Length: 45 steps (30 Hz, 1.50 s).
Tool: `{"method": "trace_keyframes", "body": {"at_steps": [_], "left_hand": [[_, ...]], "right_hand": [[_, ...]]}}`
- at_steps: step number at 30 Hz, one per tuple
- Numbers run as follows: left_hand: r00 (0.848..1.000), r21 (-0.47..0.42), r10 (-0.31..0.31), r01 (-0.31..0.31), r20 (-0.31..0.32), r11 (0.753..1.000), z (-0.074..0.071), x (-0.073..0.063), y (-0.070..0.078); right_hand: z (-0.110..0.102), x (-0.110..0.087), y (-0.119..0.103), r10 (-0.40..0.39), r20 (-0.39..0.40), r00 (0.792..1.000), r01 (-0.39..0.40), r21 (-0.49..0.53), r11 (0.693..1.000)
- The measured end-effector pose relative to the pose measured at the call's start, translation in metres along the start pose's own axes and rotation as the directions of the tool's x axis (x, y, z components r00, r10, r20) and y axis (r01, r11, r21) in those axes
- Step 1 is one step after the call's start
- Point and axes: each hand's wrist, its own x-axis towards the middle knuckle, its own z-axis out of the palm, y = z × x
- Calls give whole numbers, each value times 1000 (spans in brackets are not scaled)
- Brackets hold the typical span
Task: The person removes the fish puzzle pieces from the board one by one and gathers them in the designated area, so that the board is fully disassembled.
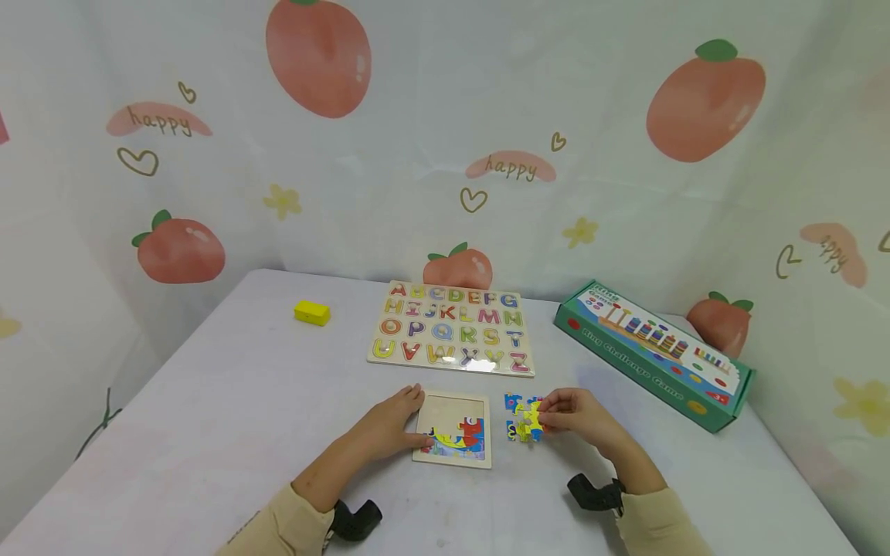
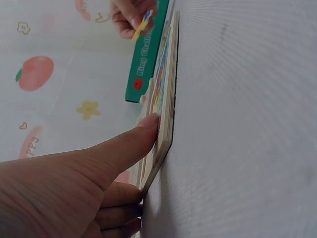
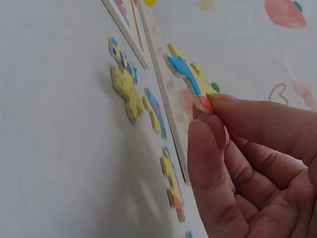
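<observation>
A small wooden jigsaw tray [image 1: 452, 398] lies before me, with colourful pieces fitted in its lower right part. My left hand [image 1: 391, 426] holds the tray's left side, thumb [image 2: 147, 122] on its face and fingers along the edge. To the right, my right hand [image 1: 579, 415] pinches a yellow, blue and orange jigsaw piece [image 3: 190, 74] between thumb and fingertips, raised above the table. Loose jigsaw pieces [image 3: 128, 94] lie under and beside that hand; in the head view, the hand and held piece partly cover them.
Behind the tray lies a wooden alphabet board [image 1: 450, 327] with coloured letters. A green Ring Challenge Game box [image 1: 653, 351] rests at the back right. Toward the back left sits a yellow block [image 1: 312, 313]. A printed curtain [image 1: 417, 116] hangs behind the white table [image 1: 229, 409].
</observation>
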Motion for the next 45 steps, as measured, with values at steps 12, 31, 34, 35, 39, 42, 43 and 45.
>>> {"method": "trace_keyframes", "body": {"at_steps": [12,31,34,35,39,42,43,45], "left_hand": [[1000,-7,-1,1,3,1000,2,0,0],[1000,3,-14,14,11,1000,0,0,3],[1000,2,-19,19,14,1000,0,1,3],[1000,2,-20,20,15,1000,0,1,2],[1000,-1,-18,18,16,1000,0,1,1],[1000,-2,-15,15,14,1000,0,1,1],[1000,-3,-14,14,13,1000,0,0,1],[1000,-2,-12,12,11,1000,0,0,2]], "right_hand": [[-13,-10,10,24,-5,1000,-24,-31,999],[-10,-6,16,10,-28,1000,-12,-82,997],[-10,-5,16,-1,-26,1000,-1,-82,997],[-10,-4,16,-1,-26,1000,-1,-78,997],[-9,-4,17,5,-34,999,-8,-74,997],[-8,-3,17,2,-44,999,-7,-102,995],[-8,-3,17,0,-48,999,-6,-115,993],[-6,-2,16,-3,-58,998,-6,-144,990]]}}
